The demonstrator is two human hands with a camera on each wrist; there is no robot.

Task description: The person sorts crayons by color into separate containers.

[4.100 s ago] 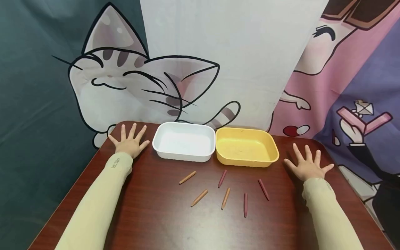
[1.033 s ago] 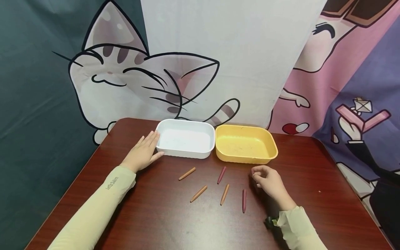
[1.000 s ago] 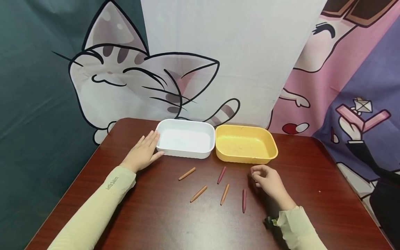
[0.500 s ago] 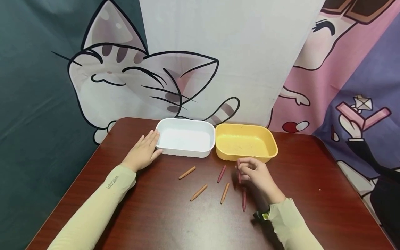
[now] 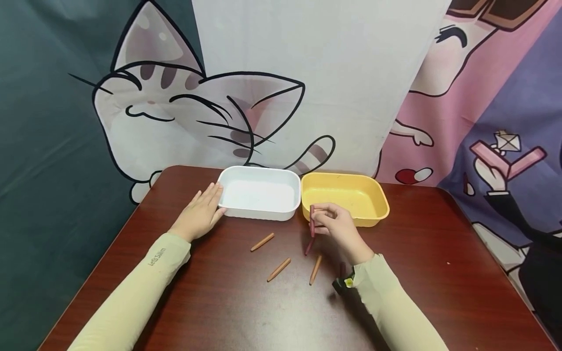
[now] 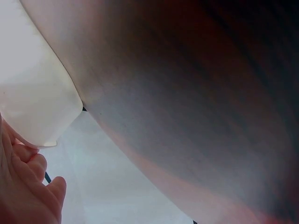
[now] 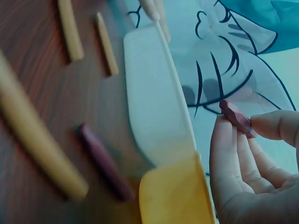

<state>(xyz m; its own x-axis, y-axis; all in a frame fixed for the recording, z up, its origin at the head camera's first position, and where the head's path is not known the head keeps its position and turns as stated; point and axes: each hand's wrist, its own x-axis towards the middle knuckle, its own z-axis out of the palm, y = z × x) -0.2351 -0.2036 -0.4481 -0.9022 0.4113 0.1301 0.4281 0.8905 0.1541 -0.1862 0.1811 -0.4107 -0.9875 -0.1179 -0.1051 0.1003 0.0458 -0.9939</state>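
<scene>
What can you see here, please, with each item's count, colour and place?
White tray: one, white, far side of the table
Yellow tray: one, yellow, just right of the white tray
Orange crayons: three, orange-brown, lying on the table
Red crayons: three, dark red, one held, two on the table
Table: one, reddish brown, under the trays
Cartoon backdrop: count unclear, multicoloured, behind the table
Wrist device: one, dark, right wrist
Sleeves: two, pale yellow-green, both arms
Left hand: one, bare, touching the white tray
Right hand: one, bare, pinching a red crayon
</scene>
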